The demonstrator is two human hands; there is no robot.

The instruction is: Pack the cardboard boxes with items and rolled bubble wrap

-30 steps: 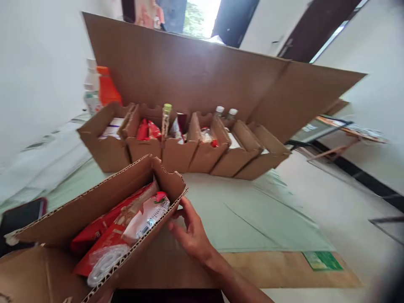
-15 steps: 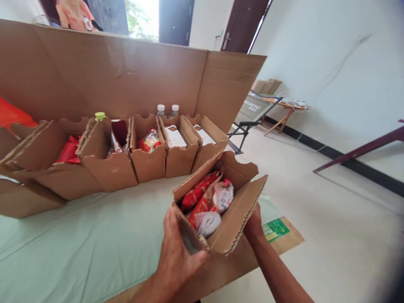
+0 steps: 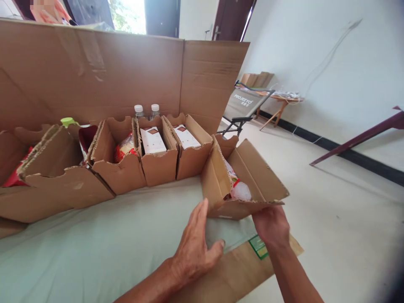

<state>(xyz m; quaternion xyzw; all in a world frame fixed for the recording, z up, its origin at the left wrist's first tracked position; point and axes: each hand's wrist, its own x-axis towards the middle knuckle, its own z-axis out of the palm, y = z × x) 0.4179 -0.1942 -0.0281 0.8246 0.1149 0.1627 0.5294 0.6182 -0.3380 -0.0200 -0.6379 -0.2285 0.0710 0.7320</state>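
Note:
An open cardboard box (image 3: 243, 208) stands at the right end of a row of similar boxes, slightly tilted. Inside it lie a red and white packet (image 3: 232, 172) and a clear-wrapped white roll (image 3: 241, 191); the rest of its contents is hidden by the walls. My right hand (image 3: 272, 225) is closed on the box's lower right front corner, its fingertips out of sight beneath. Just in front of the box, my left hand (image 3: 198, 240) has its thumb and fingers apart and holds nothing.
The row includes a box with a white carton (image 3: 153, 141) and another with a red packet (image 3: 124, 147). Behind stands a tall cardboard screen (image 3: 126, 71), with two white-capped bottles (image 3: 147, 110) before it. Green cloth (image 3: 126, 235) covers the table. A folding chair (image 3: 244, 105) stands beyond; a person (image 3: 49, 11) is behind the screen.
The box has moved up and away from me to the end of the row. My left hand has let go of it, while my right hand still holds its corner. The view has shifted right.

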